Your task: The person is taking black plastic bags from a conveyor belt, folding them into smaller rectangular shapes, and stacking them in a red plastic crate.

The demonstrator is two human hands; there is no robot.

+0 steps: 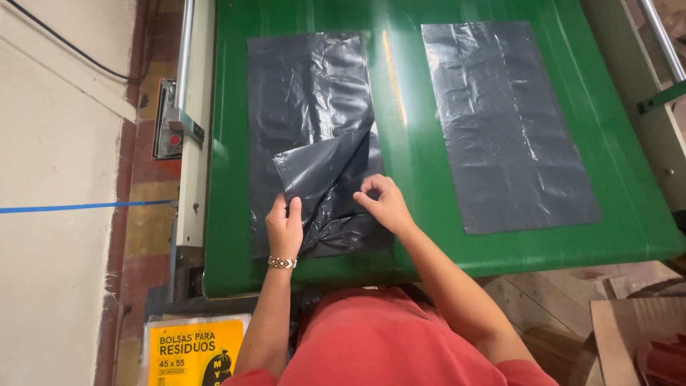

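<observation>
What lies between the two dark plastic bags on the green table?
Only bare green table separates the folded bag from the flat bag, seen in the head view.

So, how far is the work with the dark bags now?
Looks done: nothing folded lies on the green table. In hand: the left bag has its lower corner turned up, the left hand pressing the fold and the right hand pinching the plastic beside it. Left: the right bag lies flat and untouched, apart from both hands.
</observation>
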